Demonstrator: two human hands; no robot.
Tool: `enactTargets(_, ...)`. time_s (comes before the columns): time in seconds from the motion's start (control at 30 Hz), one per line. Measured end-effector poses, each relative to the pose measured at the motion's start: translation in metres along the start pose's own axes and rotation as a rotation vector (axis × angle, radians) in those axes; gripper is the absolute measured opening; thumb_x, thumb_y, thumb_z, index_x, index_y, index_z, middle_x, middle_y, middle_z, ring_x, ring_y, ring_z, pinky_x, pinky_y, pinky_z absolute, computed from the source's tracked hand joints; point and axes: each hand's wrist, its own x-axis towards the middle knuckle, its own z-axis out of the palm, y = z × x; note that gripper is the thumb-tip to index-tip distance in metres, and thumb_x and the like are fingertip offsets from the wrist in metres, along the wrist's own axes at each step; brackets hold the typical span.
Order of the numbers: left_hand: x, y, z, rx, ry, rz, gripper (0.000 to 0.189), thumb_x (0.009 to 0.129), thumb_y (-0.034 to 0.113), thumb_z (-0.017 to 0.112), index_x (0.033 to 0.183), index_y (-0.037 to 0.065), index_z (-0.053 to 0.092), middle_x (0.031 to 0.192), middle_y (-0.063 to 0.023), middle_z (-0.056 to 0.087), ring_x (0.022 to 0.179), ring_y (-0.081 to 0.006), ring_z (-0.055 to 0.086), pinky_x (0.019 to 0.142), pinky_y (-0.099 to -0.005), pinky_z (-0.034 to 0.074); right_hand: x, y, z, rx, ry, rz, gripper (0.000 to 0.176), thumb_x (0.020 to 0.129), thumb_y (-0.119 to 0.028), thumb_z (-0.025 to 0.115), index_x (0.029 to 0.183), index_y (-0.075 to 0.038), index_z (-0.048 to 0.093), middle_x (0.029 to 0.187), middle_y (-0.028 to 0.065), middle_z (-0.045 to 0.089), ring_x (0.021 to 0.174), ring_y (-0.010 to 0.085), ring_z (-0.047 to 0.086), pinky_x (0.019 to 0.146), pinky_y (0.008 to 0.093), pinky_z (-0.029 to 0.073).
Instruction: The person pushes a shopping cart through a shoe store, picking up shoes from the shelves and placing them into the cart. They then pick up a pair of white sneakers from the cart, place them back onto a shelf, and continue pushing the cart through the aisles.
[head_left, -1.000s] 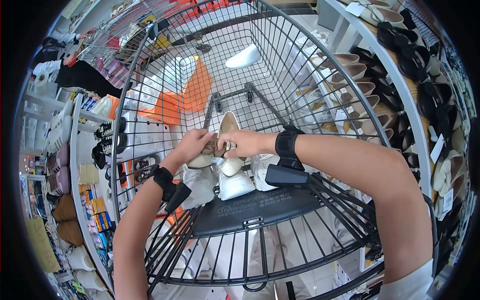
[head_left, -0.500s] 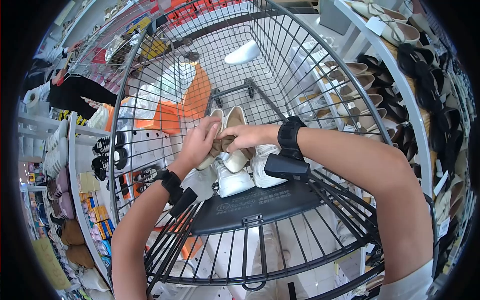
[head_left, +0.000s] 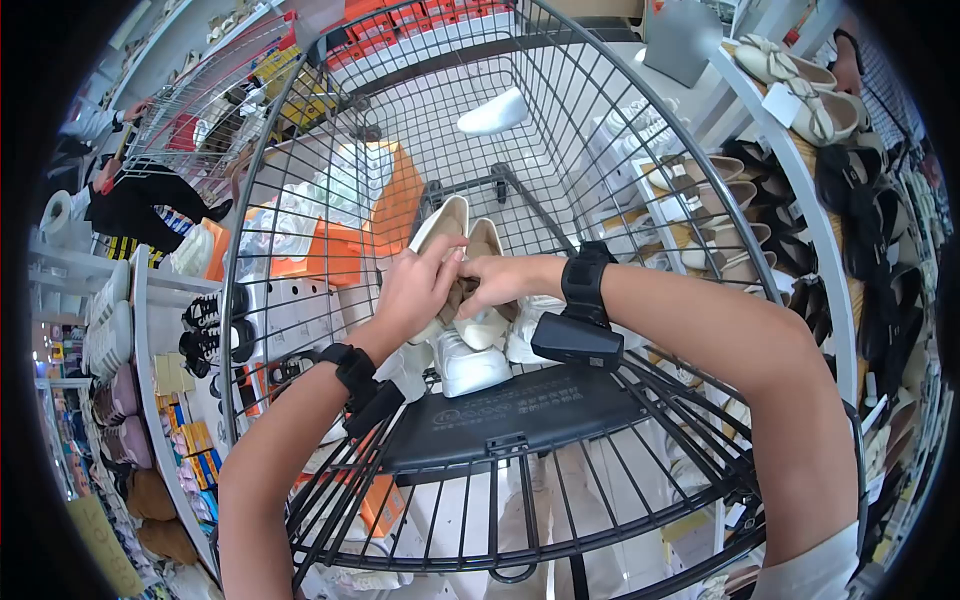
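A pair of cream flat shoes with tan insoles stands toe-down at the near end of the shopping cart, above white sneakers. My left hand is closed round the left flat shoe, its thumb and fingers near the opening. From the right, my right hand reaches over the pair, with its fingers curled into the shoe openings at some brown stuffing. Both hands nearly touch. The fingertips inside the shoes are partly hidden.
Around the hands is the wire cart, with a black seat flap below and a white shoe deeper inside. Shoe shelves line the right; more shelves stand left. A person in black trousers is beside another cart.
The left flat shoe is raised and tilted more to the right at its top. My left hand has moved slightly right with it, and my right hand has shifted slightly right.
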Motion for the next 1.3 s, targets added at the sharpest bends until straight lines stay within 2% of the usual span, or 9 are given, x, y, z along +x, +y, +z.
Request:
enactTargets(0.1, 0.01, -0.005, -0.001, 0.052, 0.05, 0.081, 0.023, 0.086, 0.025, 0.045, 0.103, 0.01, 0.051, 0.056, -0.0159, 0.055, 0.058, -0.0363, 0.054, 0.061, -0.0421, 0.043, 0.0, -0.004, -0.008, 0.013, -0.028, -0.021, 0.076, 0.069, -0.04, 0.068, 0.122, 0.006, 0.038, 0.114, 0.0175, 0.049, 0.105, 0.024, 0.048, 0.089, 0.0297, 0.038)
enactTargets(0.3, 0.03, -0.002, -0.016, 0.018, -0.022, -0.128, 0.033, 0.085, 0.029, 0.048, 0.111, 0.01, 0.046, 0.061, -0.014, 0.056, 0.064, -0.0347, 0.055, 0.068, -0.0396, 0.042, -0.002, -0.014, -0.005, 0.066, 0.094, -0.1, 0.084, 0.072, -0.05, 0.063, 0.125, 0.006, 0.032, 0.12, 0.0196, 0.045, 0.111, 0.0264, 0.044, 0.093, 0.0305, 0.035)
enactTargets(0.5, 0.058, -0.005, -0.11, 0.443, 0.607, 0.15, 0.051, 0.066, 0.009, 0.065, 0.113, 0.004, 0.045, 0.104, -0.0149, 0.049, 0.095, -0.0297, 0.047, 0.081, -0.0386, 0.039, 0.004, -0.008, 0.003, 0.002, 0.165, -0.056, 0.073, 0.07, -0.048, 0.066, 0.114, 0.005, 0.042, 0.1, 0.0147, 0.054, 0.095, 0.0222, 0.051, 0.083, 0.0293, 0.04)
enactTargets(0.67, 0.037, -0.047, -0.164, 0.495, 0.797, -0.342, 0.07, 0.067, 0.022, 0.068, 0.126, 0.005, 0.033, 0.125, -0.0204, 0.036, 0.116, -0.0349, 0.034, 0.094, -0.0402, 0.031, -0.008, -0.013, 0.01, 0.021, 0.216, -0.117, 0.065, 0.077, -0.048, 0.058, 0.114, 0.003, 0.043, 0.105, 0.0167, 0.052, 0.099, 0.0235, 0.049, 0.085, 0.0312, 0.039)
enactTargets(0.73, 0.028, -0.093, -0.142, 0.272, 0.642, -0.479, 0.074, 0.067, 0.033, 0.068, 0.125, 0.002, 0.033, 0.116, -0.0242, 0.045, 0.107, -0.0372, 0.044, 0.086, -0.0411, 0.038, -0.016, -0.024, 0.007, -0.047, 0.231, -0.107, 0.065, 0.079, -0.054, 0.051, 0.112, 0.002, 0.047, 0.105, 0.0186, 0.053, 0.098, 0.0253, 0.051, 0.083, 0.0326, 0.04)
enactTargets(0.8, 0.022, -0.062, -0.158, 0.059, 0.45, -0.593, 0.074, 0.066, 0.035, 0.068, 0.122, -0.001, 0.035, 0.098, -0.0245, 0.056, 0.092, -0.0389, 0.054, 0.076, -0.0426, 0.043, -0.04, -0.057, 0.0, -0.196, 0.27, -0.072, 0.064, 0.079, -0.056, 0.048, 0.112, -0.002, 0.048, 0.103, 0.0208, 0.054, 0.094, 0.0309, 0.053, 0.081, 0.0352, 0.04)
enactTargets(0.87, 0.017, -0.078, -0.15, 0.01, 0.502, -0.527, 0.067, 0.068, 0.034, 0.067, 0.118, -0.001, 0.038, 0.086, -0.0225, 0.06, 0.083, -0.0387, 0.057, 0.071, -0.0436, 0.045, -0.065, -0.081, -0.005, -0.265, 0.282, -0.062, 0.063, 0.079, -0.056, 0.047, 0.113, -0.003, 0.048, 0.101, 0.0208, 0.054, 0.092, 0.0326, 0.053, 0.079, 0.0365, 0.041)
enactTargets(1.1, 0.007, -0.08, -0.15, -0.053, 0.43, -0.611, 0.057, 0.07, 0.029, 0.064, 0.114, 0.003, 0.04, 0.091, -0.0224, 0.059, 0.086, -0.0398, 0.056, 0.072, -0.0442, 0.045, -0.198, -0.233, -0.026, -0.556, 0.441, -0.179, 0.051, 0.075, -0.039, 0.062, 0.105, -0.001, 0.048, 0.086, 0.0154, 0.05, 0.082, 0.0301, 0.051, 0.075, 0.0373, 0.039)
enactTargets(1.3, -0.008, -0.101, -0.15, -0.715, 0.379, -0.523, 0.039, 0.077, 0.023, 0.058, 0.105, -0.001, 0.046, 0.082, -0.0101, 0.059, 0.064, -0.0165, 0.059, 0.053, -0.0278, 0.046, -0.314, -0.348, -0.049, -0.746, 0.995, -0.298, 0.048, 0.076, -0.039, 0.06, 0.106, -0.002, 0.051, 0.092, 0.0129, 0.056, 0.086, 0.0238, 0.054, 0.076, 0.0344, 0.042)
